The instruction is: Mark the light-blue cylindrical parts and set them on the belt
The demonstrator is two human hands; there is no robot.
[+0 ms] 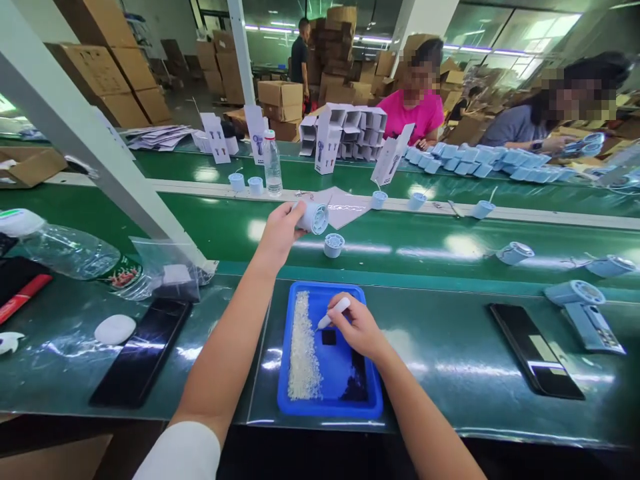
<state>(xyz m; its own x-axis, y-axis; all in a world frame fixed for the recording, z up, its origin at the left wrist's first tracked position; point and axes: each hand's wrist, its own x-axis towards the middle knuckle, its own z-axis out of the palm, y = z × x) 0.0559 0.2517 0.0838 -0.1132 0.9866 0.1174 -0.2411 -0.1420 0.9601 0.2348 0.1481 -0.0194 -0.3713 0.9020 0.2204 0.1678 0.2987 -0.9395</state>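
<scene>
White sleeve [177,453] covers the upper left arm. Ahead, the left grip [277,233] curls closed around a pale blue plastic cylinder [313,218], above the green surface [425,353]. The right grip [357,327] pinches a white pen-like stick [334,313], its tip near a strip of clear granules [303,347] left of that grip, inside a blue tray [330,408] directly beneath.
</scene>
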